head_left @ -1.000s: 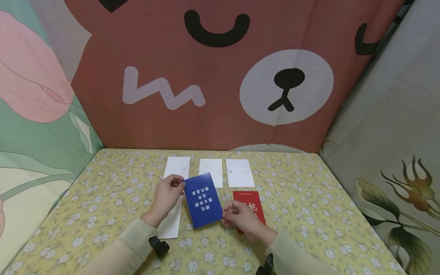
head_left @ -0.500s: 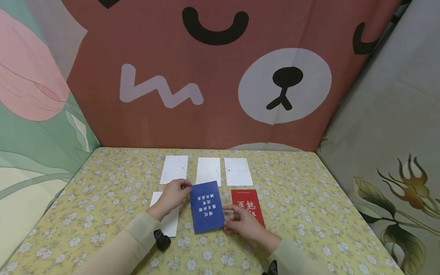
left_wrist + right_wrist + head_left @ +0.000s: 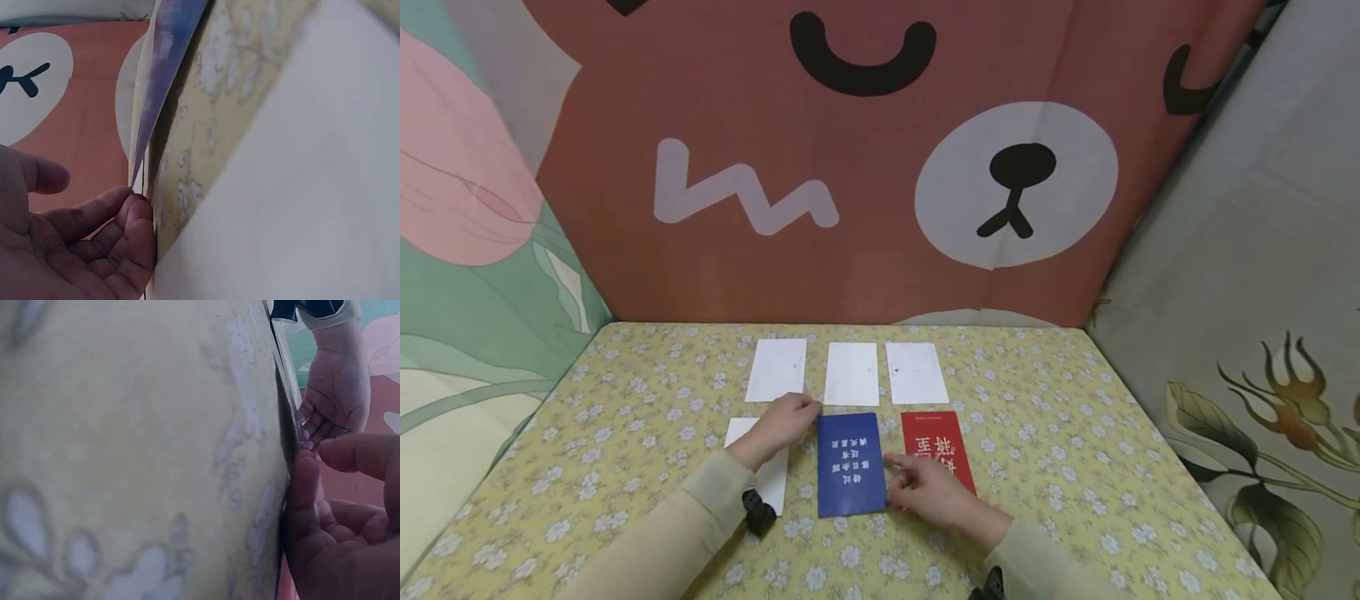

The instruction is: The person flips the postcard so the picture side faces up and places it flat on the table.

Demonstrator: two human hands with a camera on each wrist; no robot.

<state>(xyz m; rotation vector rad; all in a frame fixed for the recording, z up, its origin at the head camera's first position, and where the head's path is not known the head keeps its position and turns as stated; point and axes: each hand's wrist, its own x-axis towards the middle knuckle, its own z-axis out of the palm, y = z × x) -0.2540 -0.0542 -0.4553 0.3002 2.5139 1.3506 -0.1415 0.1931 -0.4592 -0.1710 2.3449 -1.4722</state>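
A blue postcard (image 3: 852, 465) with white lettering lies low over the flowered tabletop between my hands. My left hand (image 3: 782, 429) pinches its far left corner; in the left wrist view that corner of the blue postcard (image 3: 164, 75) meets the fingertips (image 3: 128, 195) and slants up from the table. Along its right edge, my right hand (image 3: 928, 490) touches with the thumb side, index finger extended and lifted. Partly under the right hand lies a red postcard (image 3: 934, 429) with white lettering. A white card (image 3: 772, 483) lies beneath the left wrist, partly covered.
Three white cards form a row farther back: a left card (image 3: 777, 371), a middle card (image 3: 851, 373) and a right card (image 3: 917, 372). The flowered tablecloth (image 3: 1045, 467) ends at a wall cloth (image 3: 880, 283) with a cartoon bear.
The blue postcard has come down and straightened, settling between the white card and the red postcard. My left hand moved slightly right; the right hand's fingers loosened at the edge.
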